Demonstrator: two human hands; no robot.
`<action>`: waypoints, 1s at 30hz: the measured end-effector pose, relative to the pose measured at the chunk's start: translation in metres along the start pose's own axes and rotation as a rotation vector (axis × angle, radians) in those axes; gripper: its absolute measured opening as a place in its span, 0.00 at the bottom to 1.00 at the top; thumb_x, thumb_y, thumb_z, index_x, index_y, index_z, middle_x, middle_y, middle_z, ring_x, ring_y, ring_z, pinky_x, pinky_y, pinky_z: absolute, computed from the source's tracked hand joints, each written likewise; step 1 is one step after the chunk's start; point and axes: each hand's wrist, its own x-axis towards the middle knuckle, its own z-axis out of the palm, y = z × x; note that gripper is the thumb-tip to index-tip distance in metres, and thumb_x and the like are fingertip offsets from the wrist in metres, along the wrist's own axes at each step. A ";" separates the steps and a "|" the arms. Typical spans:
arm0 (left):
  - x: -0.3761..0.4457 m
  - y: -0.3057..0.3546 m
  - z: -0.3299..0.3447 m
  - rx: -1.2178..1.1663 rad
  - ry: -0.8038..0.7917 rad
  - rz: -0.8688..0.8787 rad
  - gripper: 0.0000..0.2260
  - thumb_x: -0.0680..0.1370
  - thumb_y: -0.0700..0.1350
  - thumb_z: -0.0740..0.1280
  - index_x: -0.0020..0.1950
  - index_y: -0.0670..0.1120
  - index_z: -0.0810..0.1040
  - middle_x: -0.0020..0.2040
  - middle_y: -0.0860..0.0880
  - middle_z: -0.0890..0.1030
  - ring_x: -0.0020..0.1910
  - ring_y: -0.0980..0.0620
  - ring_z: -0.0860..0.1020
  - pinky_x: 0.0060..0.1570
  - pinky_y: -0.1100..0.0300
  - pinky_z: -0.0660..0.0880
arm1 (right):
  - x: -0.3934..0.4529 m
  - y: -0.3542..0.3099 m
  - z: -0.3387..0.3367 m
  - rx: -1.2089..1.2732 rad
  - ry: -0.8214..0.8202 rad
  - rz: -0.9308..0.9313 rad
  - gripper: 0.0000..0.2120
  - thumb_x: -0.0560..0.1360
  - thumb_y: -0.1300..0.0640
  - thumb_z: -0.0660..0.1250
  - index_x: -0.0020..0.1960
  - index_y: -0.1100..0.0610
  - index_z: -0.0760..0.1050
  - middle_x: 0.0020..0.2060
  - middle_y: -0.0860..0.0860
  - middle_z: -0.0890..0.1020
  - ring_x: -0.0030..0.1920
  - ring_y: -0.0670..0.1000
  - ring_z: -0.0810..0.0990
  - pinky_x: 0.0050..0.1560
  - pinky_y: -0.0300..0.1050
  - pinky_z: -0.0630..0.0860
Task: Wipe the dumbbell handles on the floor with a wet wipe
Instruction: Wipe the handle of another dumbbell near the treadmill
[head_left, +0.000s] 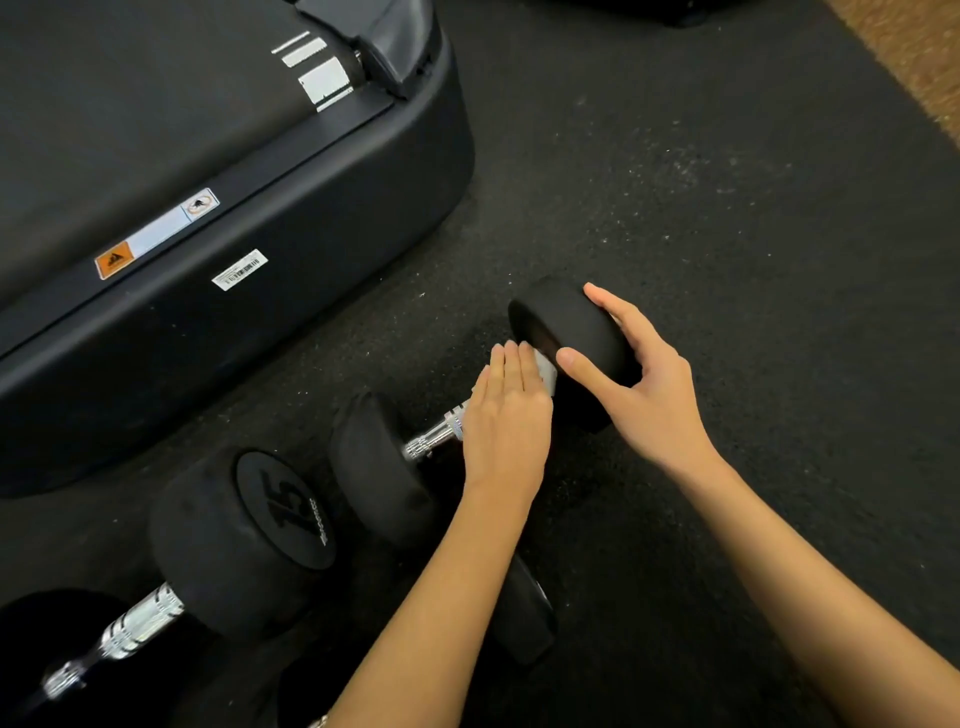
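Observation:
A black dumbbell lies on the dark rubber floor, its chrome handle (439, 435) running up to the right. My left hand (506, 415) lies flat over the handle's upper part, pressing a white wet wipe (546, 370) onto it; only the wipe's edge shows past my fingers. My right hand (639, 379) grips the dumbbell's far head (569, 327). Its near head (376, 467) sits to the left of my left wrist. A second dumbbell marked 15 (244, 540), with a chrome handle (132, 623), lies at the lower left.
A treadmill base (249, 218) with warning stickers fills the upper left, close to the dumbbells. Another black dumbbell head (524, 613) shows under my left forearm. Tan carpet (914, 57) borders the rubber mat at the upper right.

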 end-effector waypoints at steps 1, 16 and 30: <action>0.000 0.002 -0.001 -0.007 0.002 -0.022 0.27 0.71 0.37 0.73 0.70 0.36 0.72 0.67 0.39 0.76 0.68 0.43 0.73 0.66 0.53 0.70 | 0.001 0.000 0.000 0.001 -0.003 -0.001 0.28 0.74 0.52 0.73 0.72 0.47 0.70 0.65 0.35 0.75 0.64 0.32 0.72 0.63 0.28 0.68; -0.005 -0.006 -0.012 0.137 0.026 -0.016 0.25 0.60 0.39 0.80 0.55 0.35 0.82 0.47 0.41 0.84 0.45 0.46 0.84 0.43 0.56 0.80 | 0.006 0.000 -0.004 -0.015 -0.037 0.010 0.28 0.73 0.50 0.73 0.71 0.44 0.70 0.64 0.37 0.76 0.64 0.36 0.75 0.68 0.45 0.72; -0.013 -0.017 -0.010 0.055 0.157 0.024 0.25 0.60 0.39 0.79 0.56 0.40 0.82 0.47 0.46 0.83 0.44 0.52 0.83 0.34 0.61 0.78 | 0.008 0.004 -0.008 -0.025 -0.066 -0.010 0.28 0.73 0.48 0.74 0.71 0.44 0.70 0.66 0.39 0.77 0.66 0.40 0.74 0.68 0.50 0.72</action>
